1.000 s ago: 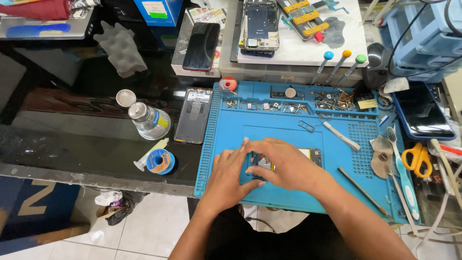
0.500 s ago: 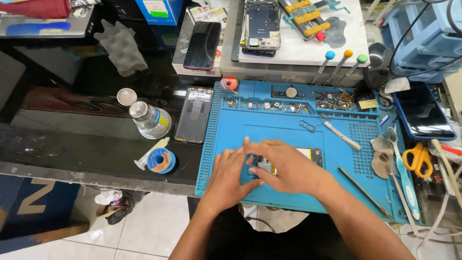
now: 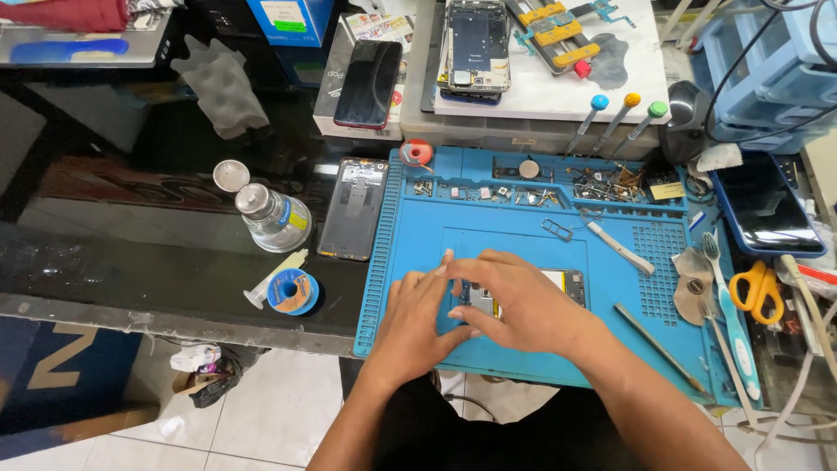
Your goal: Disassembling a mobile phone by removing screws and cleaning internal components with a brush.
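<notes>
Both hands press flat on an opened phone (image 3: pixel 523 292), low centre of frame, fingers spread and clamped on nothing.

Left hand (image 3: pixel 420 318) lies beside and partly under the right hand (image 3: pixel 514 301), which covers most of the phone on the blue mat (image 3: pixel 514 244). At lower left, a solder spool (image 3: pixel 292 290); above it a bottle (image 3: pixel 272 216) and a dark phone (image 3: pixel 353 209). At right, scissors (image 3: pixel 757 288) and a toothbrush (image 3: pixel 728 305). Along the top stand three screwdrivers (image 3: pixel 623 118).
</notes>
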